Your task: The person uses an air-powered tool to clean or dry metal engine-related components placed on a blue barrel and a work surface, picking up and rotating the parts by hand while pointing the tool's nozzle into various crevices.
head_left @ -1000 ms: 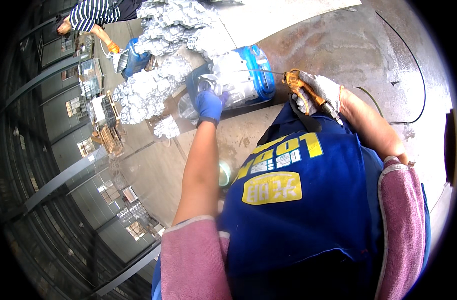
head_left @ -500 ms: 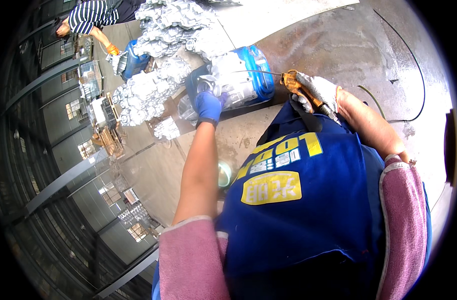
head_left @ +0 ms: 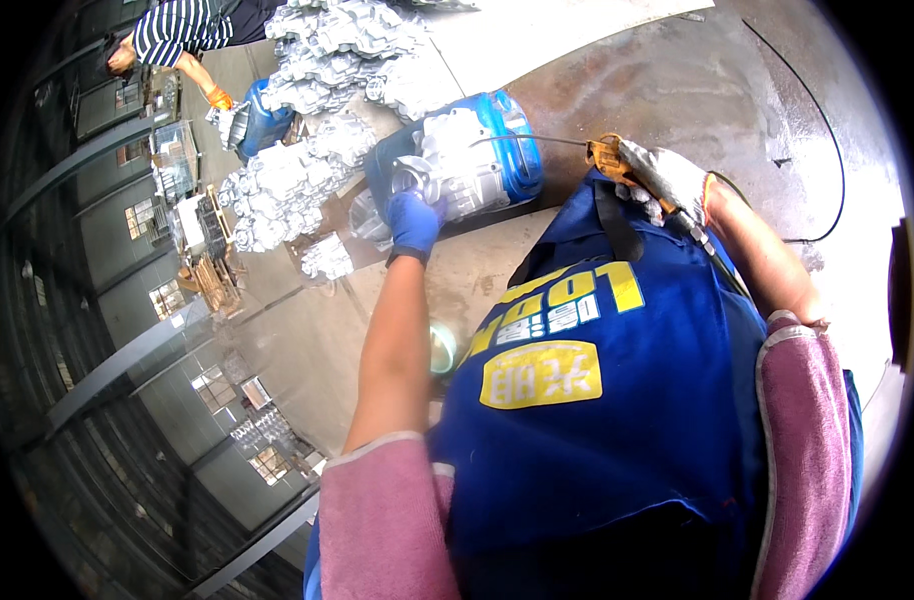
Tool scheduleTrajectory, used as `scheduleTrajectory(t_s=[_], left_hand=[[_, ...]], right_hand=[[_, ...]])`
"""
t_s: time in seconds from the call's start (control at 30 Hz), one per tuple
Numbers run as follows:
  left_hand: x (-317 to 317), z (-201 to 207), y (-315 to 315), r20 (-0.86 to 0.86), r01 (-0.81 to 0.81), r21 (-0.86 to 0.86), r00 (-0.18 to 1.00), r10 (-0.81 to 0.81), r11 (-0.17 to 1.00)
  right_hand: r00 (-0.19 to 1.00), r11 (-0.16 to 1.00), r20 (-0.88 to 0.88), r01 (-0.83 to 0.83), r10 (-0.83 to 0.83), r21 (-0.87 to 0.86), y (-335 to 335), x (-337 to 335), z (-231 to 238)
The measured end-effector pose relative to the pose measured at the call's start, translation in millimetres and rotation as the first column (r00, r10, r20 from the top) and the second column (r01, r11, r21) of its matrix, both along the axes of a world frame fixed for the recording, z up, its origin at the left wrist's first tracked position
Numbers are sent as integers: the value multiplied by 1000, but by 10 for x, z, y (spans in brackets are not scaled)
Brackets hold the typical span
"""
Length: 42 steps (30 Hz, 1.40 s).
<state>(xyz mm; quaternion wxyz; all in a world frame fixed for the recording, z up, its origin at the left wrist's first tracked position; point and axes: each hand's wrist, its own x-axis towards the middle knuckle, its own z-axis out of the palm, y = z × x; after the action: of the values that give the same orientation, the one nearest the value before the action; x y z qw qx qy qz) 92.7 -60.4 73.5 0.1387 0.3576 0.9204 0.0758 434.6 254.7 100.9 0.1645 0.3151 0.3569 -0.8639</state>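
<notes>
A silver-grey metal casting [head_left: 469, 165] lies on a blue plastic barrel [head_left: 517, 150] that rests on its side. My left hand [head_left: 414, 220], in a blue glove, is closed at the casting's near left end, by a round opening; its fingers are partly hidden. My right hand [head_left: 674, 180], in a whitish glove with grey finger areas, is wrapped round a yellow-orange air tool [head_left: 609, 158]. A long thin rod [head_left: 552, 139] runs from the tool leftward to the casting. Whether the rod's tip touches the metal, I cannot tell.
Piles of similar castings [head_left: 297, 180] lie left of and beyond the barrel. At the far left a person in a striped top [head_left: 182, 35], wearing an orange glove, handles a casting at another blue barrel [head_left: 267, 120]. A dark hose [head_left: 845, 170] curves across the floor at right.
My right hand and the air tool have moved to the right, away from the casting, and the hose at the tool's end now shows. My left hand has shifted slightly down and left.
</notes>
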Motion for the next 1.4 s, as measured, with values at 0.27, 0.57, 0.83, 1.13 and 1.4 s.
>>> scheduleTrajectory(t_s=[0.27, 0.57, 0.83, 1.13, 1.4], left_hand=[[50, 69, 65, -62, -29, -129, 998, 21, 991], [79, 135, 117, -55, -21, -118, 998, 14, 993], [120, 195, 168, -138, 22, -169, 989, -46, 985], [102, 203, 198, -187, 29, -292, 978, -87, 956], [114, 250, 190, -50, -18, -186, 999, 9, 982]], right_hand=[[998, 982, -9, 58, -61, -177, -75, -11, -407], [1000, 988, -13, -2, 0, -156, -134, -121, -388], [998, 984, 21, 68, -66, -162, -154, -144, -250], [999, 997, 6, 32, -32, -63, -159, -197, -232], [998, 985, 38, 54, -49, -167, -135, -260, -83]])
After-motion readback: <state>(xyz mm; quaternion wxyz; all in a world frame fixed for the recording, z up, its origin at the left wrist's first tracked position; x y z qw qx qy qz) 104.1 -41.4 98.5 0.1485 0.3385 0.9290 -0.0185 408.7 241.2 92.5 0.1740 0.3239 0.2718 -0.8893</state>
